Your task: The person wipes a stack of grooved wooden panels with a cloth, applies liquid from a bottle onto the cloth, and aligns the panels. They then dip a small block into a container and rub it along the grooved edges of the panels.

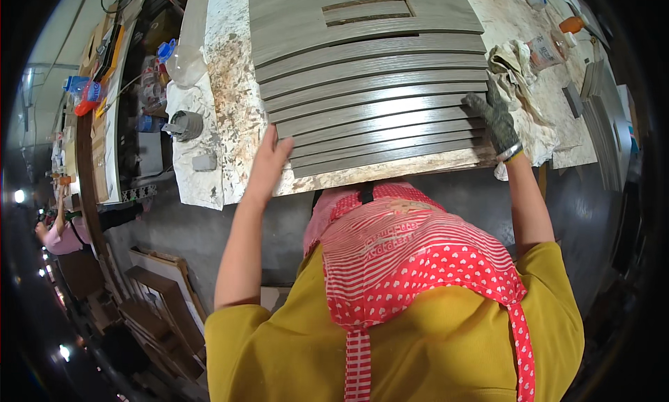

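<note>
Several grey wood-grain boards [376, 118] lie overlapped like steps on the work table, and the farthest board has a rectangular framed cutout [367, 10]. My bare left hand [268, 161] rests at the near left edge of the boards, fingers stretched along the side and thumb apart over the edge. On the opposite side is my right hand [499, 123] in a dark, stained work glove. Its thumb reaches over the boards while the other fingers extend along their right edge. A crumpled pale cloth [514, 71] lies just beyond the right hand.
Left on the paint-stained table [233, 81] are a small grey pot [185, 125], a grey block [204, 162] and a clear jug [185, 64]. At right stand a plastic container [547, 50] and stacked grey panels [605, 123]. Another person [70, 235] is at far left.
</note>
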`<state>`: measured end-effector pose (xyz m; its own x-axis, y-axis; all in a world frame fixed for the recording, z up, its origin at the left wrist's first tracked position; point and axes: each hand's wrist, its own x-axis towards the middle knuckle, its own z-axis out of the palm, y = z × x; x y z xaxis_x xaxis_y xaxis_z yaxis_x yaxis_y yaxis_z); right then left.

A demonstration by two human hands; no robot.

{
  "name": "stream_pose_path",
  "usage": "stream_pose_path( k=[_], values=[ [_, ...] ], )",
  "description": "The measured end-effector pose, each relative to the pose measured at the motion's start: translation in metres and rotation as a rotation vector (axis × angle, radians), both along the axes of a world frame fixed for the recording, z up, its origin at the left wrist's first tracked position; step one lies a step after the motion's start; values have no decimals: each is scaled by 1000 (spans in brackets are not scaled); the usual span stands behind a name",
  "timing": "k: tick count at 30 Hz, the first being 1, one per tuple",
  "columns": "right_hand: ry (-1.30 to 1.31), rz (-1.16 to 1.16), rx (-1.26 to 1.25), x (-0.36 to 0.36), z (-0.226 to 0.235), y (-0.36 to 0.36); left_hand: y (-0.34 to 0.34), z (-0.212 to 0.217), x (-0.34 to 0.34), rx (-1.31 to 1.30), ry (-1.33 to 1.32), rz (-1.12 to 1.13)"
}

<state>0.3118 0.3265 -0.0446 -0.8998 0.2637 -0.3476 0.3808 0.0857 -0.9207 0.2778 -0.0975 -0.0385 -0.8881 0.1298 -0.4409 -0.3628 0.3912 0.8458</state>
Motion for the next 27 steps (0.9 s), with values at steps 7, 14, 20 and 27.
stream_pose_path(
  k=[7,14,20,27],
  values=[
    [126,84,513,15,-26,5,6,-20,25,12,261,-124],
    [243,-23,332,11,-32,-3,5,-35,29,-123,474,-33],
    [335,-60,447,11,-32,-9,15,-25,36,-195,372,144],
    [323,-18,901,45,-38,-12,5,-52,72,-247,493,-96]
  ],
)
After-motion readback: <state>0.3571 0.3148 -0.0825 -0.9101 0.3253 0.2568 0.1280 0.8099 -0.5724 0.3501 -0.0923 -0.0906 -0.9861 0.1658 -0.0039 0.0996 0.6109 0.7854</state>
